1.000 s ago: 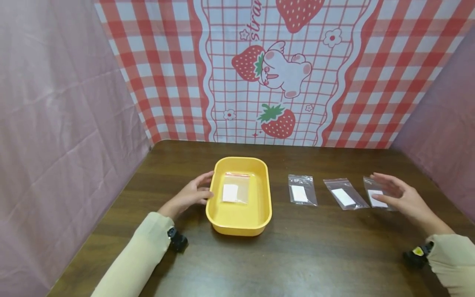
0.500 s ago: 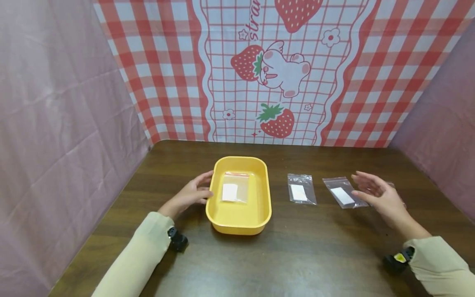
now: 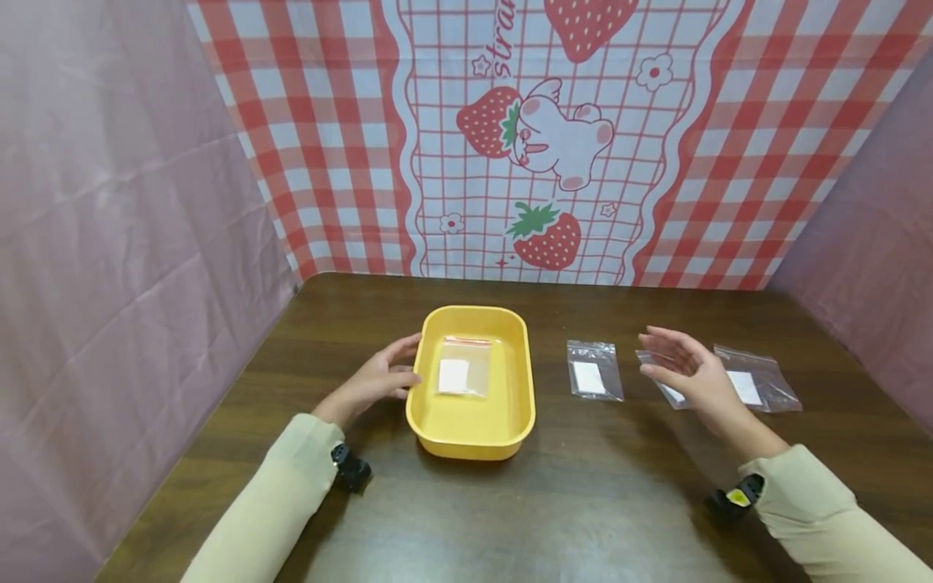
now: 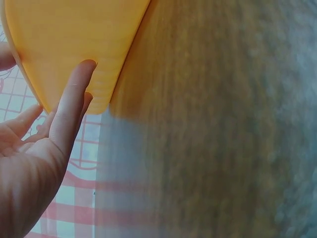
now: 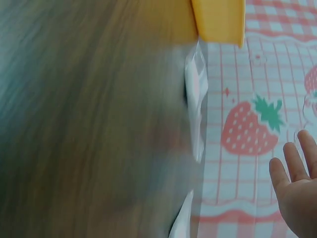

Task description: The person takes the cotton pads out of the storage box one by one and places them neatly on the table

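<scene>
Moved leftward, right hand (image 3: 692, 371) seemingly hovers over middle bag (image 3: 666, 380).

A yellow tray (image 3: 521, 409) sits on the dark wooden surface (image 3: 583, 502), one clear zip bag (image 3: 464, 366) with a white slip lying flat inside. To its right, three similar bags lie flat in a row: the near bag (image 3: 594, 370), the middle bag (image 3: 672, 393), the far bag (image 3: 758, 378).
</scene>
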